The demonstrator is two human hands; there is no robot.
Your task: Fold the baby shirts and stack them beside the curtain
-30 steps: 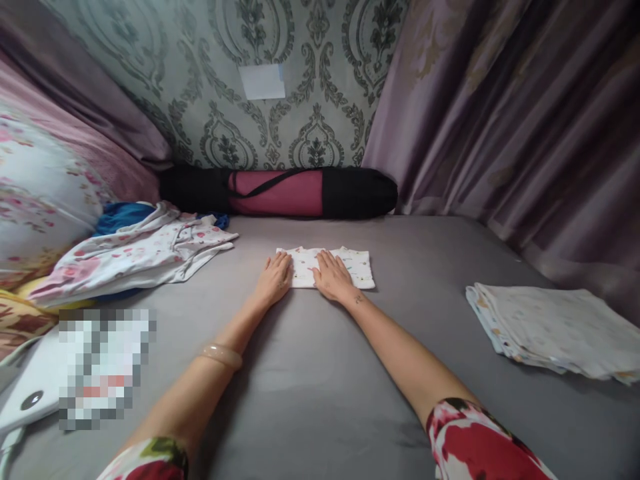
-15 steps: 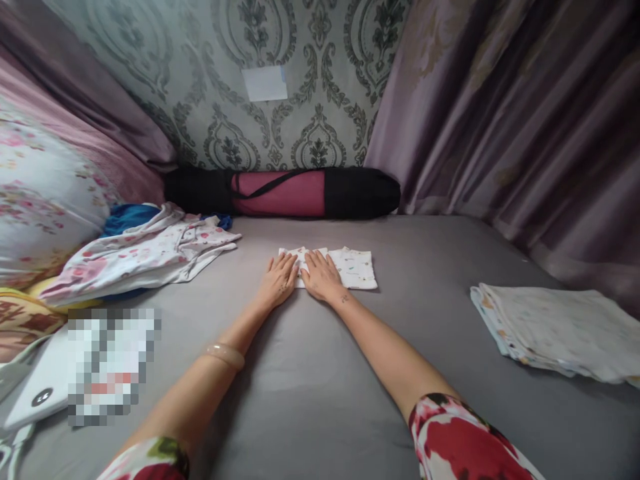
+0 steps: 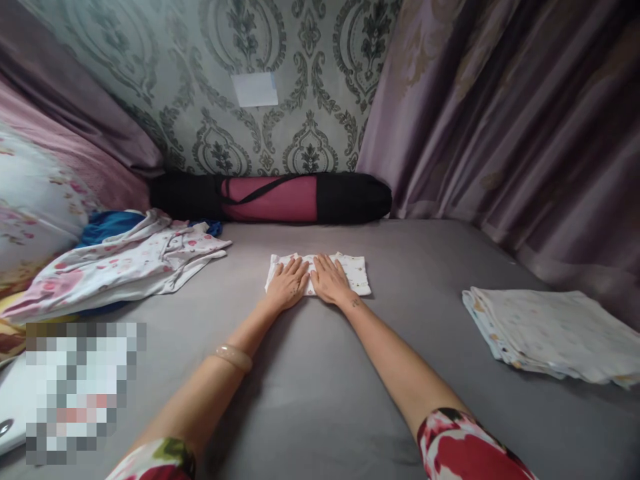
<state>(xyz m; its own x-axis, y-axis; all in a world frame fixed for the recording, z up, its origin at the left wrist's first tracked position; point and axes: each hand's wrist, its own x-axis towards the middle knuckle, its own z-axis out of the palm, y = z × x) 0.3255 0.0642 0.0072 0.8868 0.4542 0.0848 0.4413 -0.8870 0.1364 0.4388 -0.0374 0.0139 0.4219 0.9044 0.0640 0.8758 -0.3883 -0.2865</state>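
Observation:
A small white folded cloth [image 3: 356, 272] with a fine coloured print lies flat on the grey sheet [image 3: 320, 387]. My left hand [image 3: 289, 283] rests palm down on its left part, fingers spread. Beside it, my right hand [image 3: 330, 279] lies flat on the middle of the cloth, fingers stretched away from me. The two hands are close together, and the cloth's right end shows past my right hand. What is under the palms is hidden.
A stack of folded cloths [image 3: 555, 333] sits at the right. Crumpled printed clothing [image 3: 125, 263] lies at the left, near a floral pillow [image 3: 35, 213] and a white device [image 3: 13, 400]. A black and pink roll bag [image 3: 280, 199] lies along the wall.
Both hands have shifted right along the cloth, so more of its left end shows. The camera view has turned slightly, moving the surroundings a little left and down in the picture.

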